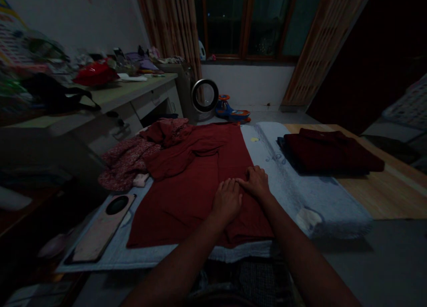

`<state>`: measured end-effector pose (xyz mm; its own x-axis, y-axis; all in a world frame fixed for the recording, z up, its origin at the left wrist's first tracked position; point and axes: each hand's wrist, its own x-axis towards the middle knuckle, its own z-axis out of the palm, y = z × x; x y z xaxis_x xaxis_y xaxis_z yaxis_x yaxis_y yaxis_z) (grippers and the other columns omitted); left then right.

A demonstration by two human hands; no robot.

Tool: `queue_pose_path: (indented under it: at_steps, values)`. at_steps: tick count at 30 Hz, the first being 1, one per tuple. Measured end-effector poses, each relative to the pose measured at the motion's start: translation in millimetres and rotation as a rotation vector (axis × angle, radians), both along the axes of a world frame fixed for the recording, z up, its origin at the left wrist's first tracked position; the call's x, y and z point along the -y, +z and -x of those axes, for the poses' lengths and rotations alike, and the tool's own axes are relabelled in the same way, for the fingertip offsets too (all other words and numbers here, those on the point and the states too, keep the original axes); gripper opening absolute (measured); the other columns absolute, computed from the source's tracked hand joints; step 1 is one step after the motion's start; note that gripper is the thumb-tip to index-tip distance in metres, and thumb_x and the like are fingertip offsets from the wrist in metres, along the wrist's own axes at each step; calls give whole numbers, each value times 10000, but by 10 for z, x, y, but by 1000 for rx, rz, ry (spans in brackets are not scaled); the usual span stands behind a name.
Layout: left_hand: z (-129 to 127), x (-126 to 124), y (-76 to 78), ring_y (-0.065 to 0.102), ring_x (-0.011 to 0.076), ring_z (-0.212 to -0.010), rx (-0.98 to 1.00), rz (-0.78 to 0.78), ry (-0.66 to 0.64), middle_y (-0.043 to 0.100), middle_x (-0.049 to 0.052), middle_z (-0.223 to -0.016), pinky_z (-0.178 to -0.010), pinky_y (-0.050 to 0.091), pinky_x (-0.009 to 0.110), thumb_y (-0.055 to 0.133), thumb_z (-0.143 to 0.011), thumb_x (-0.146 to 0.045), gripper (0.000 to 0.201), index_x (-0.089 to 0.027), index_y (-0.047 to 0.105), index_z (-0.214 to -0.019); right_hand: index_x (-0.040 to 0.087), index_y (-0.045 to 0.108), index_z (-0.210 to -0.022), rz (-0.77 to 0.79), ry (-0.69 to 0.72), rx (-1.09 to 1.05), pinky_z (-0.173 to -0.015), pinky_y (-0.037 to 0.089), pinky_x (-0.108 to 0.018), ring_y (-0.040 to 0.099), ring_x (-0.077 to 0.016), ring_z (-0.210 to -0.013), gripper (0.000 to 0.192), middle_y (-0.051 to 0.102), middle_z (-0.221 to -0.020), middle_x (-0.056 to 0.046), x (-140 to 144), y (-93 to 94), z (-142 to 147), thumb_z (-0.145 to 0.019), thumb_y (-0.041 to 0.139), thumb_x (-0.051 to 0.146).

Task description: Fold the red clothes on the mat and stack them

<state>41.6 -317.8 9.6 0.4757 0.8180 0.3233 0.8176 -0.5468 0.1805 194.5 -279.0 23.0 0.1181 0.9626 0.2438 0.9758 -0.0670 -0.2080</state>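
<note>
A dark red long-sleeved top point(187, 200) lies spread on a light blue patterned cloth, one sleeve folded across its upper left. My left hand point(228, 199) rests flat on the fabric right of its middle, fingers together and stretched forward. Beside it, my right hand point(257, 182) touches the top near its right edge, thumb held apart from slightly bent fingers. The two hands almost meet at the left fingertips and right thumb. Fabric under both palms is hidden.
A folded dark red garment point(333, 150) sits on darker cloth at right. Patterned red clothing point(133, 158) is heaped at left, near a pale flat case with a black oval point(103, 229). Beyond are a cluttered desk point(140, 90), a round-fronted appliance point(204, 96) and a blue ride-on toy point(231, 111).
</note>
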Motion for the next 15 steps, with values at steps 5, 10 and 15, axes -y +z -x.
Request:
queue_pose_path:
  at_steps: [5,10,15]
  values:
    - [-36,-6,-40,464,297,-1295,-32,-1,9,536,166,-1373,-1053,370,463,481,-911,-293,462,-117,484,-1339,206,583,-950,18,-83,-40,-810,374,-361,505,-270,-989,476,546,-1036,-94,-53,-33,-17,-744,650,630]
    - [-45,7,-12,463,315,-1295,-47,3,11,535,195,-1367,-1056,366,457,491,-912,-288,410,-78,538,-1260,219,590,-946,18,-138,-95,-796,371,-346,510,-263,-986,405,544,-1024,-84,-124,-74,-114,-760,677,568]
    - [-44,7,-12,472,302,-1292,-44,10,21,545,180,-1362,-1053,368,459,505,-906,-286,386,-106,542,-1246,222,606,-946,65,-171,-116,-788,364,-333,519,-255,-986,330,550,-1017,-83,-186,-32,-234,-808,649,519]
